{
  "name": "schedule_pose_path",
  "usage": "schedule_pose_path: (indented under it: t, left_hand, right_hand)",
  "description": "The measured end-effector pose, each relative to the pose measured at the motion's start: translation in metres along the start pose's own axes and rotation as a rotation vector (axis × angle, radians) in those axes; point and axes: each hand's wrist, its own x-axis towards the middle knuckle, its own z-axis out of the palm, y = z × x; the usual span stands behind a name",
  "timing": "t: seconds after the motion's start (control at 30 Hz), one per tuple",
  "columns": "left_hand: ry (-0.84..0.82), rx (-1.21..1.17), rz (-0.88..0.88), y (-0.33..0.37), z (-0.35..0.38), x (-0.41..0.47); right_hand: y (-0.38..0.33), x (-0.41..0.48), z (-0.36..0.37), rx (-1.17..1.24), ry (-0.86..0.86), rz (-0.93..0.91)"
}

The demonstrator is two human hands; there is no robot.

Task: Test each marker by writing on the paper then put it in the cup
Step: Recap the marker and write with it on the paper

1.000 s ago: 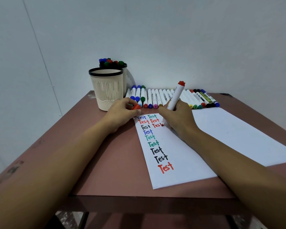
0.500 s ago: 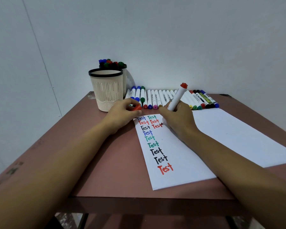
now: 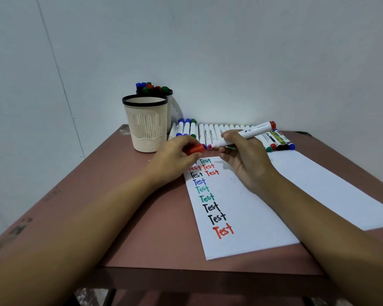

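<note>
The right hand (image 3: 245, 164) curls around a white plastic marker (image 3: 254, 130), probably light, stiff and slick, best held mid-barrel, above the white paper sheet (image 3: 241, 217), red tail towards two o'clock; the left hand (image 3: 173, 160) pinches its red cap (image 3: 195, 149)

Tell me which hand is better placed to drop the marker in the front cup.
Right, probably: the right hand grips the marker; the left hand, though nearer the front cup, pinches the red cap.

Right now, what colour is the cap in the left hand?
The cap is red; head view.
</note>
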Motion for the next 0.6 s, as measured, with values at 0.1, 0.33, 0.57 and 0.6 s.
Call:
schedule_pose_path:
  t: [0.1, 0.33, 0.57, 0.6]
  left_hand:
    - [0.006, 0.001, 0.039, 0.0023, -0.0001, -0.0015]
    - [0.035, -0.018, 0.133, 0.0078, -0.0008, -0.0039]
    - [0.063, 0.042, 0.224, 0.0071, 0.0004, -0.0035]
    - [0.061, 0.062, 0.248, 0.0084, 0.0006, -0.0035]
  right_hand:
    - [0.0013, -0.0002, 0.0004, -0.033, -0.021, 0.0]
    - [0.0052, -0.0028, 0.0007, -0.128, -0.139, -0.005]
    - [0.004, -0.0042, 0.0001, -0.163, -0.095, 0.009]
    - [0.0038, -0.0041, 0.0003, -0.125, -0.105, 0.02]
